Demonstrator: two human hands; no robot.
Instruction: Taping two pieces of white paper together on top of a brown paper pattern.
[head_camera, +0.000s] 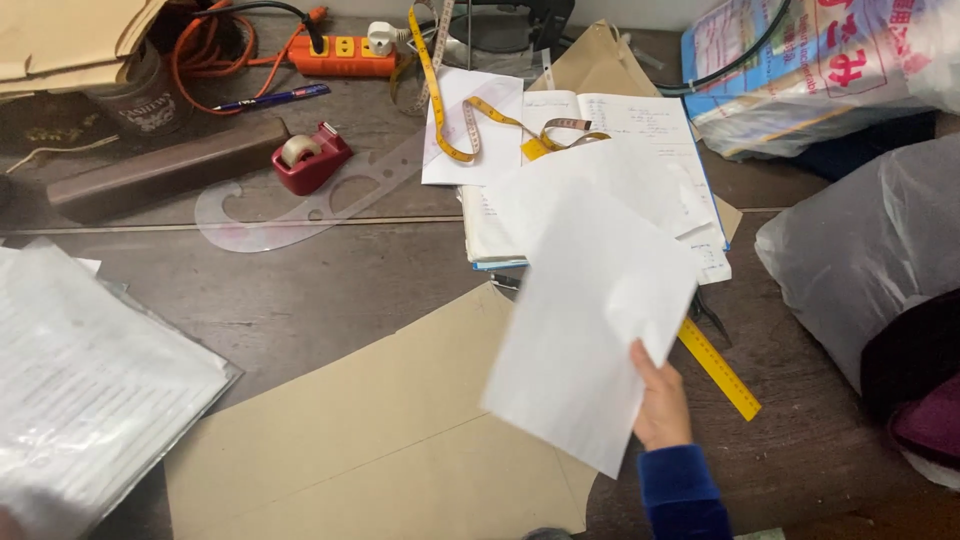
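Right hand, lower right of frame, fingers closed on white paper sheet; sheet raised over brown cardboard pattern piece; left hand out of frame.

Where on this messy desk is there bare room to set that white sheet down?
Bare wood shows between the clear curve ruler, the brown pattern card and the plastic sleeve of papers. A smaller patch lies right of the yellow ruler. The back edge, round the notebook and tape dispenser, is crowded.

Fingers of the right hand behind the blurred white sheet; plastic sleeve cut off at left.
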